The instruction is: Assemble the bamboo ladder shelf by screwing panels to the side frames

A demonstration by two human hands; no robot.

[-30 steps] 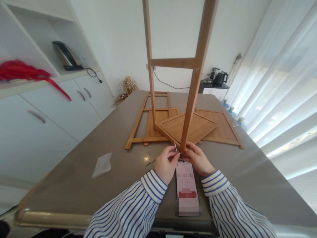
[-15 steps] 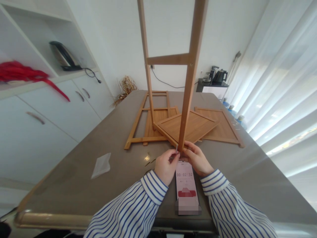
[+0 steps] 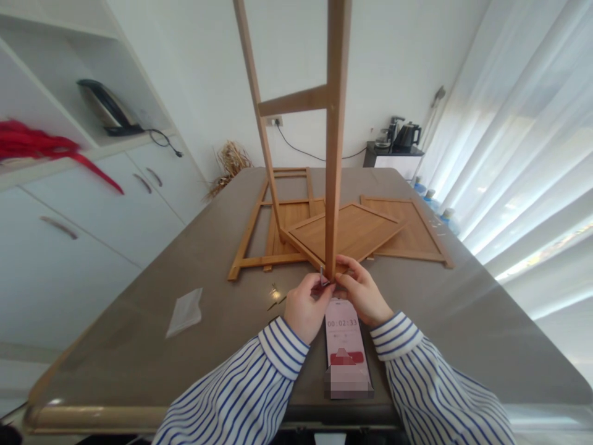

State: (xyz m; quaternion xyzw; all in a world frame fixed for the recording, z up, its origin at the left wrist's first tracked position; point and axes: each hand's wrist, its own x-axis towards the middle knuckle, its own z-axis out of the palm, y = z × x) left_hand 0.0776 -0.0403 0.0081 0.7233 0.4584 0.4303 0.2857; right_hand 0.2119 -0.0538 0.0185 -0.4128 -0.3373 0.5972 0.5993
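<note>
A tall wooden ladder-like frame (image 3: pixel 332 154) stands upright, its near leg meeting the corner of a wooden panel (image 3: pixel 345 233). My left hand (image 3: pixel 303 308) is closed at the foot of that leg, pinching a thin metal hex key (image 3: pixel 322 274) whose short end points up. My right hand (image 3: pixel 365 295) grips the same joint from the right, thumb and fingers around the panel's corner by the leg. Fingers hide the fastening point itself. Just below the hands lies a phone (image 3: pixel 343 337) with a running timer.
Another wooden frame (image 3: pixel 241 250) and a second panel (image 3: pixel 410 228) lie on the grey table (image 3: pixel 222 371). Several small screws (image 3: pixel 274 303) are left of my hands, near a clear plastic bag (image 3: pixel 185 312). A kettle (image 3: pixel 109 108) stands on the left shelf.
The upright frame has swung left and its near leg appears turned slightly. The hex key stays in my left hand at the joint, and both hands keep their hold. The view has shifted a little.
</note>
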